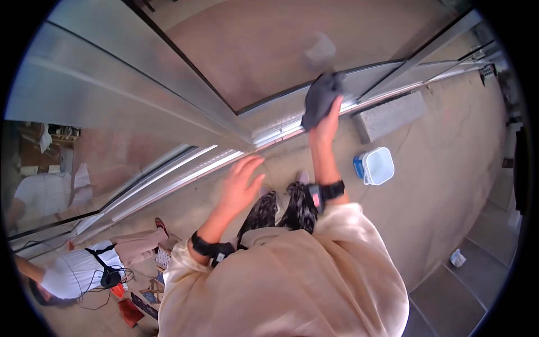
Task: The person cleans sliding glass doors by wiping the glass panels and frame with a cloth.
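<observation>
My right hand [324, 124] is stretched forward and grips a dark grey cloth [320, 102]. The cloth is bunched up at the lower frame of a large glass pane [269, 67]; I cannot tell whether it presses on the glass or just hovers before it. Part of the cloth is smeared by motion, and it covers most of my right fingers. My left hand [241, 182] hangs in the air before the metal frame, a little apart from it. Its fingers are spread and it holds nothing.
A blue and white bucket [379, 166] stands on the floor to the right, near a grey stone block [390, 115] along the frame. At left another person [84, 269] in a white shirt is by the glass, with cables and a red object [130, 312] nearby. Crumpled packaging [457, 258] lies at right.
</observation>
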